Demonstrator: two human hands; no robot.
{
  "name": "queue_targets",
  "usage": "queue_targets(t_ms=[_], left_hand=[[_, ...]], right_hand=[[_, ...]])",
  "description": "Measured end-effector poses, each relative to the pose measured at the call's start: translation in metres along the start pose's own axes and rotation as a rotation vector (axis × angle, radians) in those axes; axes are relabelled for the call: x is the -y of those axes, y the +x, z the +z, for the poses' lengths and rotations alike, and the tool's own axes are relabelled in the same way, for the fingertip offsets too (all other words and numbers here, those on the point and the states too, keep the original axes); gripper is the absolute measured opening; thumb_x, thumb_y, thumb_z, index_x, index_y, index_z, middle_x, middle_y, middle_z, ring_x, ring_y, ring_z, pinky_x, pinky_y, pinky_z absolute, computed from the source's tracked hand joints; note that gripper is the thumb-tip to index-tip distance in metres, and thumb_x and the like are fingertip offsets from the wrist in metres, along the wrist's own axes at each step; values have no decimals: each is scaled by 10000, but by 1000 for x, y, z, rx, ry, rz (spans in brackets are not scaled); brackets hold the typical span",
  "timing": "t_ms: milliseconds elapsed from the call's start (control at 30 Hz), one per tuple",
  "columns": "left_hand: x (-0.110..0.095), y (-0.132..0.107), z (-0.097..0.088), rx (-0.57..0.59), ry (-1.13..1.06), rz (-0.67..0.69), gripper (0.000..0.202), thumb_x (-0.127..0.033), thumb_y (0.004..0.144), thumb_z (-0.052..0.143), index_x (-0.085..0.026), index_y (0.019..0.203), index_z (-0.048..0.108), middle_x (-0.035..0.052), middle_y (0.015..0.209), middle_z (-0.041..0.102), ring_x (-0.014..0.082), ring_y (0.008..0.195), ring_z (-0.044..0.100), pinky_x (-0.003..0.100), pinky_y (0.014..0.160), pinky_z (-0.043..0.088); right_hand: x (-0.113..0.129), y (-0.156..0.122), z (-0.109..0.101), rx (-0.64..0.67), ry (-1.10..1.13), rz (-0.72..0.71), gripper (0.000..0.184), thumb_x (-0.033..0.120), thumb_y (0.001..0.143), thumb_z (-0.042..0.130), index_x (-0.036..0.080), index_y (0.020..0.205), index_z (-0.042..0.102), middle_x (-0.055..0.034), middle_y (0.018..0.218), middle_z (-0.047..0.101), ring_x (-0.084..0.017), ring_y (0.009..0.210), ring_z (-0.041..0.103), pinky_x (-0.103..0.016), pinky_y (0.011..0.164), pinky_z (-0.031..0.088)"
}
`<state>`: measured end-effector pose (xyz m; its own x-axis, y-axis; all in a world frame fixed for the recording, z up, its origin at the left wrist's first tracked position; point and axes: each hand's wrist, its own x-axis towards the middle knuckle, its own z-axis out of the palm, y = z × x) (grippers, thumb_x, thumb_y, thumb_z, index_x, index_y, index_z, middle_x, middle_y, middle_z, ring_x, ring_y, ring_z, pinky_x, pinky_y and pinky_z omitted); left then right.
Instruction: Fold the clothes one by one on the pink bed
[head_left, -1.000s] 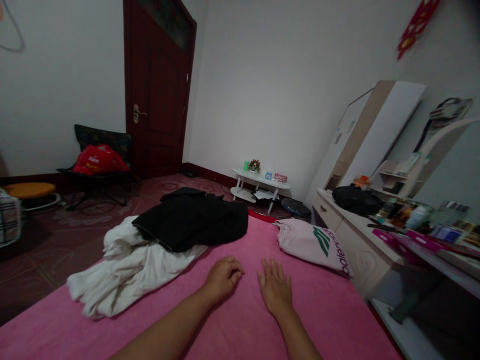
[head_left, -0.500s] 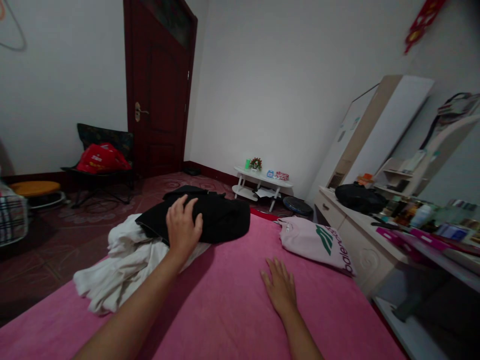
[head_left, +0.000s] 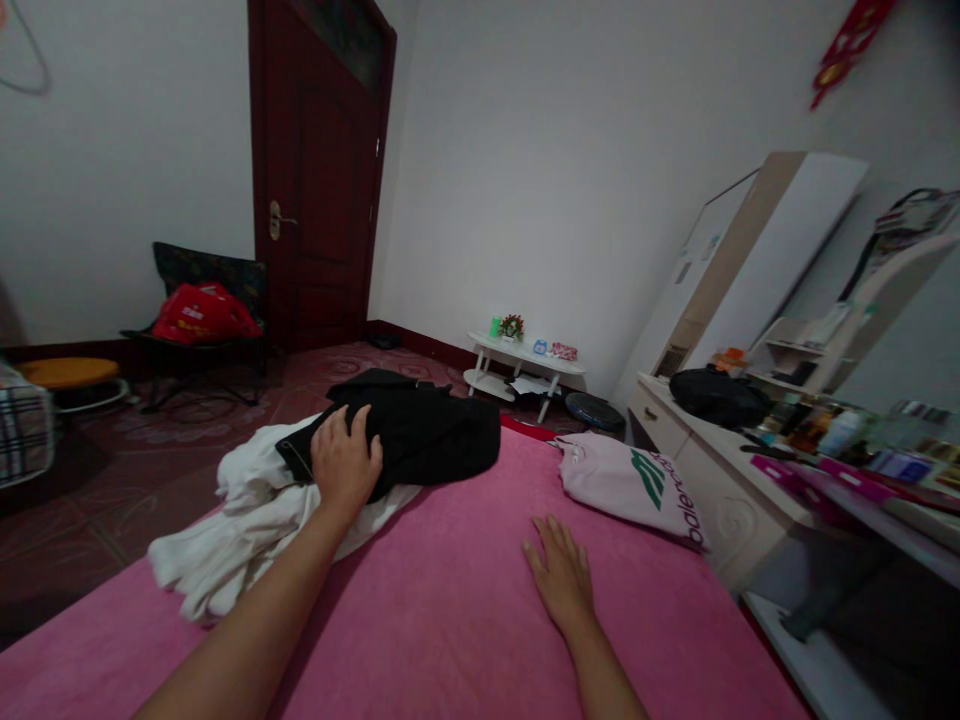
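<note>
My left hand reaches forward onto a black garment that lies on a crumpled white garment on the pink bed cover. Its fingers curl down over the near left edge of the black cloth. My right hand lies flat on the pink cover, fingers stretched out, holding nothing. A folded pale pink top with green print rests to the right of that hand, near the bed's edge.
A dresser crowded with bottles and a black bag stands along the right. Beyond the bed are a small white table, a dark red door, and a chair holding a red bag.
My left hand has left the bed cover beside my right hand, reached onto the black garment, then slid a little back and left while its fingers closed. My right hand stayed flat.
</note>
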<state>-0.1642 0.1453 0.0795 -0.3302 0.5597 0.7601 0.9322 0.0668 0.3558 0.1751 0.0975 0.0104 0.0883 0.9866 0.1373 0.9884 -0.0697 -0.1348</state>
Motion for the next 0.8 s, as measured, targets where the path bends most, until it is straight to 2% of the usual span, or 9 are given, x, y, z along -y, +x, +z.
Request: queue_targets(t_ms=[800], left_hand=[[1,-4,1,-35,-1,43,426,-255,892,475,-167,1307,519,166,1362,421,324,1277,367,466,1075,263]], right_hand=[[-1,0,-1,-8,22,-11,506,421,948,364,251,1420,431,-54,1524,335,-258,1416,265,-496,1133,216]])
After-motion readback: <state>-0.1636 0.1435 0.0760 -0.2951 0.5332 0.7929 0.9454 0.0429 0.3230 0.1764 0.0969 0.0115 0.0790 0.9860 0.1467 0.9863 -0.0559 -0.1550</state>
